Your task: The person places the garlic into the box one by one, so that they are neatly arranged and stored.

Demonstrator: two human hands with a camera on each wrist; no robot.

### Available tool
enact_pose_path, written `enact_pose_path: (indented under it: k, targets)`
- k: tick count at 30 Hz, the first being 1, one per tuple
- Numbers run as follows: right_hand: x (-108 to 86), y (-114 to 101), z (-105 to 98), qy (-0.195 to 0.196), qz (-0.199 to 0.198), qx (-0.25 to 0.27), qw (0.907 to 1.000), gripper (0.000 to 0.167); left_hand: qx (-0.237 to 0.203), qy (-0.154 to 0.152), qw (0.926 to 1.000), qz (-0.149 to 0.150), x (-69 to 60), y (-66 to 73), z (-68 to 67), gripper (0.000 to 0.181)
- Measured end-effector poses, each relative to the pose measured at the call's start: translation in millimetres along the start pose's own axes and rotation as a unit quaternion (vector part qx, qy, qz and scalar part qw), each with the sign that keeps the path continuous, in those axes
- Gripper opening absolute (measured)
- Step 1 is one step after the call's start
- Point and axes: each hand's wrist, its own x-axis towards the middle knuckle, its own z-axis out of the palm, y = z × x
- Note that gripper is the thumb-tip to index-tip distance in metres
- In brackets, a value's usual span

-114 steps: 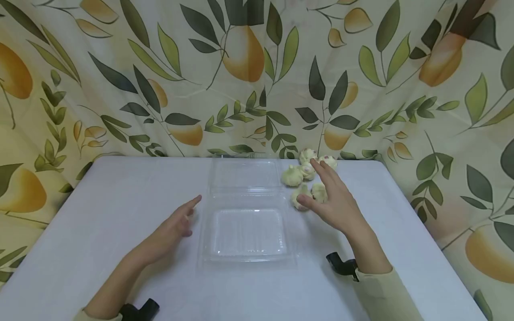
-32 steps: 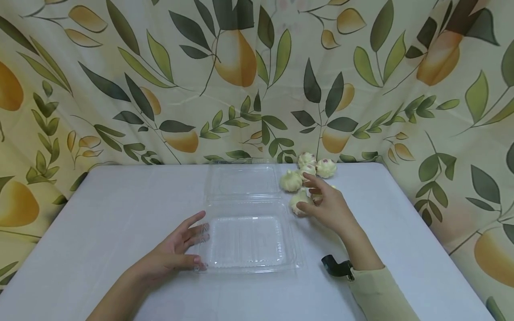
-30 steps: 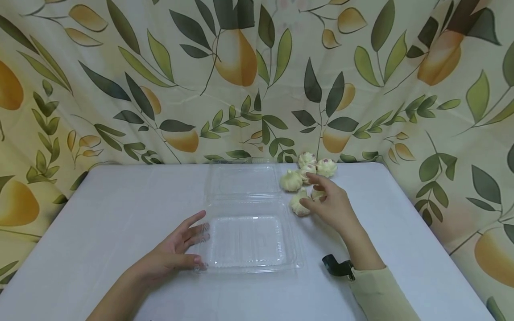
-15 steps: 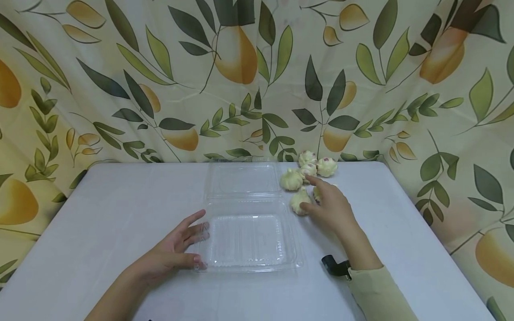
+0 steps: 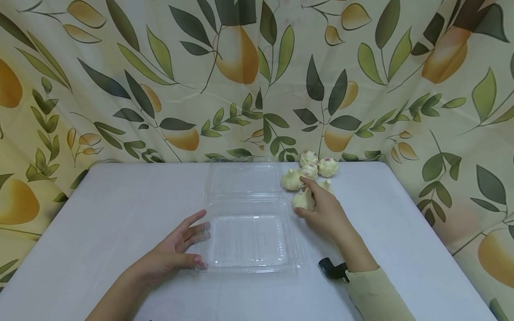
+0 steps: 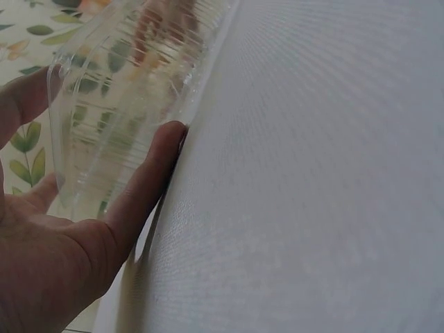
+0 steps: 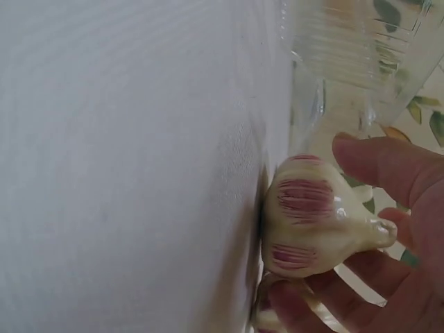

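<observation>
A clear plastic clamshell container (image 5: 246, 267) lies unfolded in the middle of the table, its lid half toward the back. My left hand (image 5: 170, 252) touches the container's left rim with spread, fairly straight fingers; in the left wrist view the thumb (image 6: 149, 184) lies low along the near corner. My right hand (image 5: 327, 214) is around a garlic bulb (image 7: 309, 215), fingers along one side. The thumb (image 7: 378, 163) stands slightly apart from the purple-streaked bulb. That bulb rests on the table right of the container.
Several more garlic bulbs (image 5: 292, 179) cluster behind the right hand, toward the table's back edge. A white cloth covers the table (image 5: 120, 200). A leaf-and-fruit patterned curtain (image 5: 192, 53) hangs directly behind it. A black wrist camera (image 5: 332, 269) juts from the right wrist.
The left hand has come to the container's rim and stayed there. My right hand has lowered and shifted left around the front garlic bulb, which has moved slightly right.
</observation>
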Motion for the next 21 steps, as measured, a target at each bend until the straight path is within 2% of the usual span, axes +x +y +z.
enact_pose_path:
  k: [8,14,17,21]
  targets:
    - [-0.3,0.5,-1.5,-0.010,0.018,0.025,0.9995,0.084,-0.005,0.006,0.9999,0.010,0.4,-0.3,0.8,0.112]
    - [-0.3,-0.6,-2.8,-0.020,0.041,0.031,0.9985,0.084,-0.020,0.007,0.9997,0.012,1.5,-1.1,0.5,0.107]
    - [-0.3,-0.2,-3.3,-0.028,0.054,0.023,0.9979,0.076,-0.024,0.007,0.9996,0.013,1.5,-1.5,0.4,0.104]
    - [-1.0,0.9,-4.5,-0.037,0.052,0.024,0.9977,0.057,-0.028,0.009,0.9994,0.020,1.4,-1.1,1.2,0.102]
